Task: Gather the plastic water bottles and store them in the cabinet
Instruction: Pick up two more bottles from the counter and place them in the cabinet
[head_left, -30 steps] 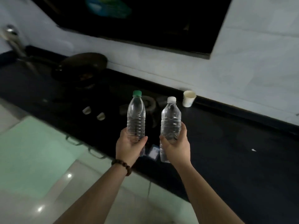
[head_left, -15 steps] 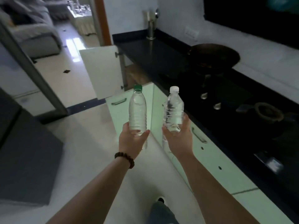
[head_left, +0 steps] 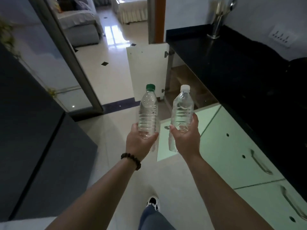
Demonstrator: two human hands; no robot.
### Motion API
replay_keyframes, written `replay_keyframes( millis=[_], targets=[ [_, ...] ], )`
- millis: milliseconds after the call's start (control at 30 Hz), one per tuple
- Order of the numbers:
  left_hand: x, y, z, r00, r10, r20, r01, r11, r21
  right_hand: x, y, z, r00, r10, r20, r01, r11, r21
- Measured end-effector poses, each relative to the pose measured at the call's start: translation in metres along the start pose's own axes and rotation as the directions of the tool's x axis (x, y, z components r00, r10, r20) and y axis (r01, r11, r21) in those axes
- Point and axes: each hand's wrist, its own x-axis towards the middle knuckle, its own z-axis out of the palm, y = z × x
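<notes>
Bottles are held upright, 1 gripped in each hand: green-capped bottle (head_left: 147,113) by left hand (head_left: 138,142), white-capped bottle (head_left: 181,113) by right hand (head_left: 186,138), short of the open cabinet (head_left: 187,87). Both should be kept level and lowered in singly.

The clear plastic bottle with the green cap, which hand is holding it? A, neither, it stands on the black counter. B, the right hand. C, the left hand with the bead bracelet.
C: the left hand grips the green-capped clear plastic bottle; the right hand holds the white-capped clear plastic bottle.
</notes>
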Motion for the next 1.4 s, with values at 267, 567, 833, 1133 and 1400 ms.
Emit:
replay_keyframes(
  millis=[267,567,833,1133,1400],
  targets=[
    [0.144,0.014,-0.022,0.999,-0.040,0.035,0.043,0.997,-0.070,0.098,-0.032,0.085,0.998,0.057,0.006,-0.058,0.998,0.021],
    [0.308,0.005,-0.009,0.941,0.010,0.337,0.013,0.998,-0.064,0.184,-0.035,0.171,0.953,0.184,-0.242,-0.196,0.980,-0.028],
    [0.413,-0.005,0.000,0.773,0.053,0.632,-0.112,0.992,0.054,0.218,-0.032,0.218,0.731,0.410,-0.545,-0.449,0.891,0.069],
    [0.463,-0.016,0.062,0.607,-0.003,0.794,-0.184,0.972,0.144,0.250,0.005,0.242,0.496,0.578,-0.648,-0.606,0.765,0.218],
    [0.504,-0.020,0.127,0.491,-0.128,0.862,-0.207,0.943,0.259,0.299,0.049,0.233,0.369,0.623,-0.690,-0.647,0.705,0.290]
  ],
)
